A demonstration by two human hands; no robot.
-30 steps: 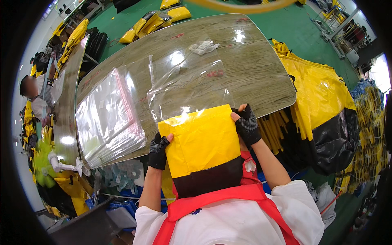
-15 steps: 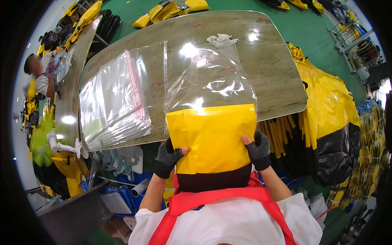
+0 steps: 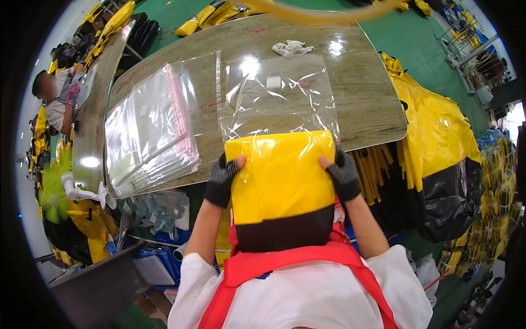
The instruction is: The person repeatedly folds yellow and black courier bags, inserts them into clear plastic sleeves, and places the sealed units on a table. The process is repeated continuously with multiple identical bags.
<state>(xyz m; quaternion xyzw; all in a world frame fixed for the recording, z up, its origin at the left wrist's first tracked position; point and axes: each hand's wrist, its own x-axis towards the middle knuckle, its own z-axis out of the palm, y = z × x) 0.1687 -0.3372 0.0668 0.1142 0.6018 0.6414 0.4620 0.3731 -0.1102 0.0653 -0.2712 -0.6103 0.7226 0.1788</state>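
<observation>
Both hands grip a folded piece of shiny yellow-and-black coated fabric (image 3: pixel 282 178) at its sides, in front of my chest. My left hand (image 3: pixel 223 174), in a black dotted glove with bare fingertips, has its thumb on top of the left edge. On the opposite edge, my right hand (image 3: pixel 341 172), gloved alike, holds the same way; the other fingers are underneath. A clear plastic bag (image 3: pixel 307 104) lies on the table beyond, its near end meeting the fabric's far edge. How far the fabric goes into it I cannot tell.
A stack of clear bags (image 3: pixel 148 123) lies left on the wood-grain table (image 3: pixel 364 104). A crumpled white cloth (image 3: pixel 293 48) rests at the far side. Yellow-and-black pieces (image 3: pixel 438 131) hang at right. Another person (image 3: pixel 57 98) works at a side table; a green fan (image 3: pixel 52 186) stands nearer.
My hands have moved slightly up and away from me with the folded fabric. The clear bag has gone from ballooned to flatter. A blurred yellow strip has come in at the top edge.
</observation>
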